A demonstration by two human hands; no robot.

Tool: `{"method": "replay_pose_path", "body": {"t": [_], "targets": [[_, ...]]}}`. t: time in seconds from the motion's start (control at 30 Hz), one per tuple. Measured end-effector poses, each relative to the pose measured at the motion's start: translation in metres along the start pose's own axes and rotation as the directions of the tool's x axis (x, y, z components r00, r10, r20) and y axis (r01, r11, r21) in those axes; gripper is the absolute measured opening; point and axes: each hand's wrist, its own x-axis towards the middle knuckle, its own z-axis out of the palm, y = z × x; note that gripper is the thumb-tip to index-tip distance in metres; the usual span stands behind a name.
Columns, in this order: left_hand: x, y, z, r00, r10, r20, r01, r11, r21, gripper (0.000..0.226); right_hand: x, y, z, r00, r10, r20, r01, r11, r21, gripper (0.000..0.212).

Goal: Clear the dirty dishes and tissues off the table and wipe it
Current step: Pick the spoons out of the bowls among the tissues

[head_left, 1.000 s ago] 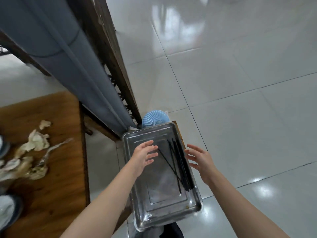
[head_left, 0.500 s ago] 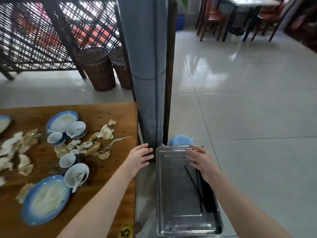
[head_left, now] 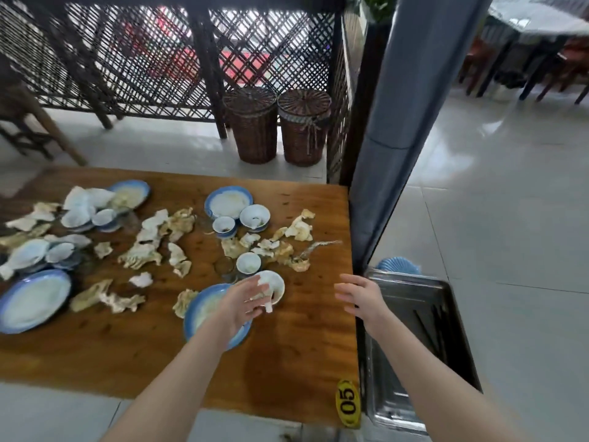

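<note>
A wooden table was seen strewn with used dishes; at its far left a large blue-rimmed plate was set near the front edge, with blurred bowls grouped behind it; crumpled tissues were scattered across the middle. Further right, a second plate and small cups were ringed by more paper. The left hand was held over a near plate and a white bowl with a spoon in it, its fingers extended and loosely spread, nothing gripped; whether the crockery was touched could not be told through the blur. The right hand was raised above the table's right edge, fingers splayed and nothing held. A yellow oval tag marked "05" in black was fixed at the front right corner. Just beside the table, a steel tray was placed lower down, with black chopsticks laid in it; a blue fluted dish was seen at its far end.
</note>
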Motion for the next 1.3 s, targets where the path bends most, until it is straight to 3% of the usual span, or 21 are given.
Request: {"method": "replay_pose_path", "body": {"t": [0.5, 0.8, 1.03, 1.3], "targets": [[0.008, -0.023, -0.098, 0.959, -0.042, -0.279, 0.015, 0.995, -0.097, 0.034, 0.036, 0.051, 0.114, 0.969, 0.189, 0.158, -0.129, 0.936, -0.326, 0.021], [0.004, -0.027, -0.126, 0.933, -0.068, -0.353, 0.015, 0.988, -0.151, 0.026, 0.049, 0.052, 0.143, 0.965, 0.204, 0.167, -0.14, 0.933, -0.332, 0.013], [0.004, -0.015, -0.154, 0.953, -0.018, -0.303, -0.011, 0.995, -0.094, 0.023, 0.039, 0.054, 0.159, 0.978, 0.177, 0.11, -0.138, 0.946, -0.294, 0.027], [0.006, 0.015, -0.193, 0.987, 0.012, -0.16, -0.015, 1.0, -0.016, 0.03, -0.002, 0.046, 0.188, 0.998, 0.049, -0.05, -0.057, 0.984, -0.17, 0.034]]}}
